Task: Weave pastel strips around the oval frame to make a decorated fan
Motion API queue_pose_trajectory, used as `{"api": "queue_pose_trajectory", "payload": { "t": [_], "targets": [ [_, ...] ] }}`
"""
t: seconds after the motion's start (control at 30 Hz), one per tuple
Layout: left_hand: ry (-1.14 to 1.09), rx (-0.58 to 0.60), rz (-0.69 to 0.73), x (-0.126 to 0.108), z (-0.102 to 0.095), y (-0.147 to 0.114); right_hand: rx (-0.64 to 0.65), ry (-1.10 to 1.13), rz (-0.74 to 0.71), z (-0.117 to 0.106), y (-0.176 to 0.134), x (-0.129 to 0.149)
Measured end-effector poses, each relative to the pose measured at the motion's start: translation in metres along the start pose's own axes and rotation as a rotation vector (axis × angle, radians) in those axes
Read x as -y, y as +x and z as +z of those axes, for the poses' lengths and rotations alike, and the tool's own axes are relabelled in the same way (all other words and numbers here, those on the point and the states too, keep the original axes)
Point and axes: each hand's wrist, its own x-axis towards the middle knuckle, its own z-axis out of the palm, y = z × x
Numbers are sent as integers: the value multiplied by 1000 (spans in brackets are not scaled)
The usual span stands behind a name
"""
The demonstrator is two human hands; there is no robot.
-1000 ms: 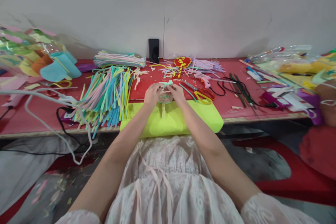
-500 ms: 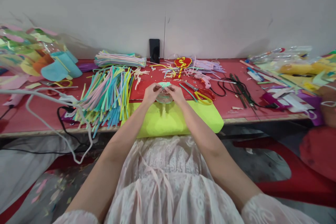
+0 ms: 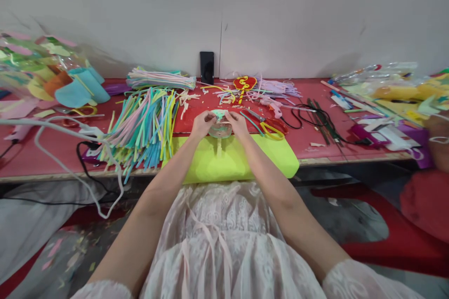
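Squiggles (image 3: 244, 82), unreadable, mark a red ornament (image 3: 250, 83) beyond left hand (image 3: 203, 124) and right hand (image 3: 237, 124) holding a round piece (image 3: 220, 130).

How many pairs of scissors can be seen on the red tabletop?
2: one pair of scissors lies to the right of the right hand; another pair lies at the left, near the light blue piece. Others may be hidden.

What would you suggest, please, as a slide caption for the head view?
Both hands at a round clear piece, between colorful strips and scissors.
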Motion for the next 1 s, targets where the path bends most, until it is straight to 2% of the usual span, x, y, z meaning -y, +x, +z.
{"api": "queue_pose_trajectory", "payload": {
  "t": [0.1, 0.2, 0.37, 0.6, 0.77, 1.0],
  "targets": [
    [48, 33, 8, -3, -2, 0, -18, -7, 0, -1, 1, -1],
    [84, 16, 17, -5, -2, 0, -39, -25, -9, -1, 1, -1],
    [-20, 55, -41, -4, 0, 0, -33, -56, -10, 0, -1, 2],
    [89, 40, 33, -7, -2, -1, 16, -74, -42, 0, -4, 6],
    [79, 55, 42, -9, -3, -1, 29, -54, -43, 0, -3, 5],
    [57, 48, 45, -10, -1, -2, -23, -79, -19, 0, -3, 5]
  ]
}}
